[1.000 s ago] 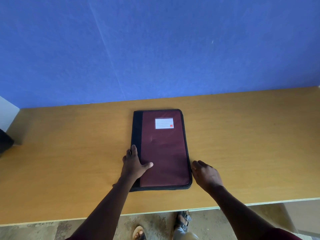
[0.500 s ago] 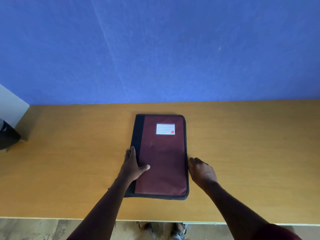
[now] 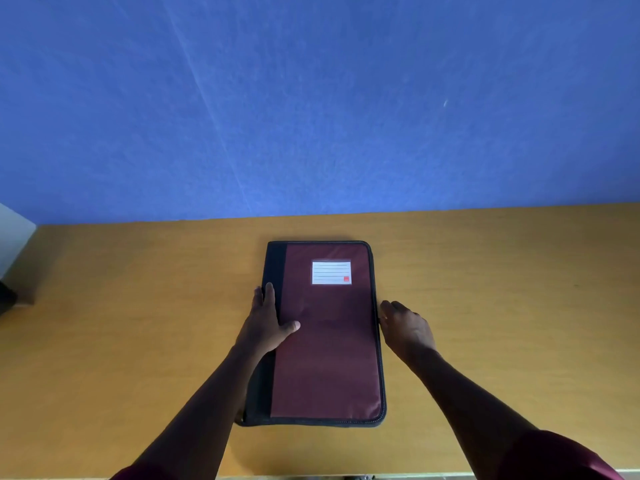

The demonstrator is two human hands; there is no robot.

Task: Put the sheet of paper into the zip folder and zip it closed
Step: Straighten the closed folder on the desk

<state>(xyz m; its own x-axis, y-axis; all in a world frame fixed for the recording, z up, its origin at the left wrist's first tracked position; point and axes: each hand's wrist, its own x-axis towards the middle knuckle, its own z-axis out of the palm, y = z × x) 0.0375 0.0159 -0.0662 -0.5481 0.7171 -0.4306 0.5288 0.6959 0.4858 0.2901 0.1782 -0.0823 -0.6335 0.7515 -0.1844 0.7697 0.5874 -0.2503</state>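
A blue wall (image 3: 311, 98) with a soft, felt-like surface fills the upper part of the view. In front of it stands a wooden table (image 3: 138, 323), yellow-brown, smooth, with a faint grain. The zip folder (image 3: 329, 341) lies flat near the middle of the table, closed, its long side running away from the person. It is a rectangle with rounded corners, made of dark red woven cloth, with a black strip along its left side and a black zipper around its edge. Near the far end of the folder sits a white label (image 3: 331, 272) with printed lines and a small red mark; no writing can be read there. The left hand (image 3: 266, 323) rests flat on the folder's black strip, fingers together and the thumb spread onto the red cloth. The right hand (image 3: 407, 327) is at the folder's right edge, fingers curled and seemingly pinching the zipper, though the pull is not visible. Far left of the folder, a pale panel (image 3: 12, 233) and a dark object (image 3: 6, 299) show at the picture's edge.
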